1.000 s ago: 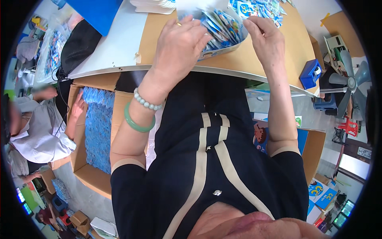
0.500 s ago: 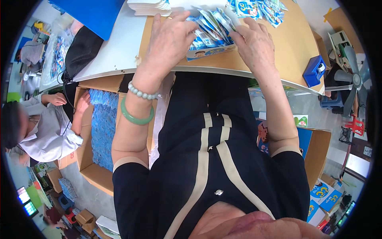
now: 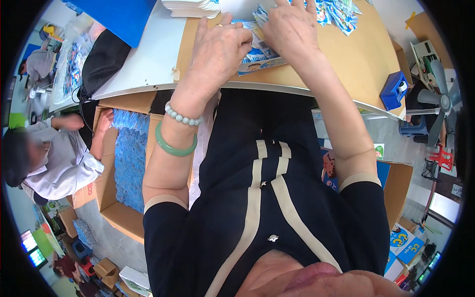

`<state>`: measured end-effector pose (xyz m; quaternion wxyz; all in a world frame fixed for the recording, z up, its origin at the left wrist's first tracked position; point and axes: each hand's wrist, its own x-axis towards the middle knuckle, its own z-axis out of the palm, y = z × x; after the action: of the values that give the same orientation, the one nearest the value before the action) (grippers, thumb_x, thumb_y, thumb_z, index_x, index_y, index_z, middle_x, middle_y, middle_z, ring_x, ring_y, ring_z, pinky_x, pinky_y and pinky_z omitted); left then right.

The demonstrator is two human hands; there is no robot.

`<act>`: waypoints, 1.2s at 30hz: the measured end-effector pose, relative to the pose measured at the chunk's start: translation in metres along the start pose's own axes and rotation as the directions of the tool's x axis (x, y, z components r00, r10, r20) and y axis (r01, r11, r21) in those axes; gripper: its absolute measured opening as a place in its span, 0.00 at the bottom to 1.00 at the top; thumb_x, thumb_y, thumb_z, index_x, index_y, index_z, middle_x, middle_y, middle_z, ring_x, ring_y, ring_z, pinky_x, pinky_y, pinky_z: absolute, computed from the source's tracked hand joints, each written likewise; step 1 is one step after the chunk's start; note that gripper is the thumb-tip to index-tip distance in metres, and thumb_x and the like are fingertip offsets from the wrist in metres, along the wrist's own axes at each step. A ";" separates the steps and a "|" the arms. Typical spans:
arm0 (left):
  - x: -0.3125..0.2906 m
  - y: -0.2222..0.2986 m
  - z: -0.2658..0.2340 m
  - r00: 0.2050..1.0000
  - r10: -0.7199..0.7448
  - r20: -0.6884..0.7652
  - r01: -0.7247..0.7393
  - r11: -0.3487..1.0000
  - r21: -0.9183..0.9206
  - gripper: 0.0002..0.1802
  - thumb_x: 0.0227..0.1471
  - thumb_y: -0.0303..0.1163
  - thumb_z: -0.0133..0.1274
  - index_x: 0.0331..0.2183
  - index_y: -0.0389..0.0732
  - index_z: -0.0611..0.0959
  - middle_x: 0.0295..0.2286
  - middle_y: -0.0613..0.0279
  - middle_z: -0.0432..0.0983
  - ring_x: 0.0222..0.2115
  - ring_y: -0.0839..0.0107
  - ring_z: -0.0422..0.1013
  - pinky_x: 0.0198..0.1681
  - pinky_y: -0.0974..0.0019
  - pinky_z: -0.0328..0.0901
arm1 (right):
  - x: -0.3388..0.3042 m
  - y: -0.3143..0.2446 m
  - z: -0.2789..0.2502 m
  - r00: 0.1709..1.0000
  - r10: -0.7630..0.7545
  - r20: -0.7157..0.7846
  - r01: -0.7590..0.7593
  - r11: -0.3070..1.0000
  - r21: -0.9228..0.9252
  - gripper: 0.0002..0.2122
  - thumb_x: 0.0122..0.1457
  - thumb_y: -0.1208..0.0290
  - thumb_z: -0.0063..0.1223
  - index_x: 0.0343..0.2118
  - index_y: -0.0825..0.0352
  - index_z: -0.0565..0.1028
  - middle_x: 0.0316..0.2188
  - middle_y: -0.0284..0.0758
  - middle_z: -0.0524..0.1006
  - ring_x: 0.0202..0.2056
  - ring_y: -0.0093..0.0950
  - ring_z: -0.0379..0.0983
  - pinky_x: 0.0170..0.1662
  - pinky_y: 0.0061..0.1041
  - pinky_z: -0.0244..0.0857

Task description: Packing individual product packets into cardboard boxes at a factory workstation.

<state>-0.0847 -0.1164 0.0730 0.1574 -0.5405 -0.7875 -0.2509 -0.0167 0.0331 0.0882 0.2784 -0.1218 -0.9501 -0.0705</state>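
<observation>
A small open carton stands on the tan tabletop near the table's front edge, filled with blue-and-white packets. My left hand is curled against the carton's left side, its thumb and fingers at the rim. Over the carton's right part reaches my right hand, fingers stretched forward and apart across the packets. Their tips lie close to the picture's top edge, so what they touch is hard to see. More loose packets lie in a pile beyond my right hand.
White flat cards are stacked behind my left hand, beside a blue panel. A blue tape dispenser sits at the table's right edge. On the left, a person reaches to a cardboard box of blue packets.
My right hand has moved left and forward from the carton's right side to over the packets. My left hand stays at the carton's left side.
</observation>
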 end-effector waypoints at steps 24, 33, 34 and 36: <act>0.025 -0.011 0.031 0.980 0.196 0.016 -0.197 0.974 0.108 0.04 0.47 0.25 0.49 0.28 0.38 0.79 0.31 0.57 0.77 0.36 0.59 0.74 0.43 0.58 0.66 | -0.031 0.029 -0.012 0.955 0.212 0.208 -0.224 0.974 0.038 0.10 0.53 0.66 0.55 0.34 0.65 0.81 0.54 0.40 0.70 0.54 0.40 0.66 0.56 0.36 0.59; 0.030 -0.004 0.016 0.996 0.089 0.010 -0.084 0.974 -0.212 0.07 0.52 0.27 0.48 0.31 0.36 0.80 0.31 0.51 0.75 0.35 0.51 0.72 0.39 0.52 0.67 | -0.036 0.017 0.009 0.975 0.107 -0.197 -0.157 0.953 -0.260 0.14 0.50 0.61 0.56 0.31 0.69 0.80 0.47 0.49 0.72 0.47 0.46 0.68 0.55 0.39 0.59; 0.027 0.001 0.013 0.993 0.074 -0.093 -0.090 0.978 -0.187 0.07 0.52 0.26 0.48 0.31 0.36 0.80 0.30 0.50 0.75 0.35 0.51 0.72 0.39 0.52 0.67 | -0.040 0.015 0.005 0.988 0.099 -0.122 -0.128 0.955 -0.269 0.12 0.52 0.63 0.55 0.33 0.67 0.80 0.49 0.46 0.71 0.50 0.44 0.67 0.55 0.38 0.59; 0.028 0.005 0.013 0.979 0.060 -0.193 -0.093 0.982 -0.163 0.07 0.52 0.26 0.48 0.31 0.36 0.80 0.30 0.50 0.74 0.34 0.50 0.72 0.38 0.51 0.68 | -0.045 0.013 -0.003 0.996 0.081 0.031 -0.069 0.957 -0.280 0.10 0.54 0.67 0.54 0.37 0.64 0.80 0.55 0.41 0.70 0.55 0.40 0.66 0.56 0.37 0.59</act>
<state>-0.0904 -0.0859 0.0775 0.1934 -0.5560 -0.7232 -0.3611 0.0256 0.0360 0.0671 0.2411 -0.1971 -0.9310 -0.1904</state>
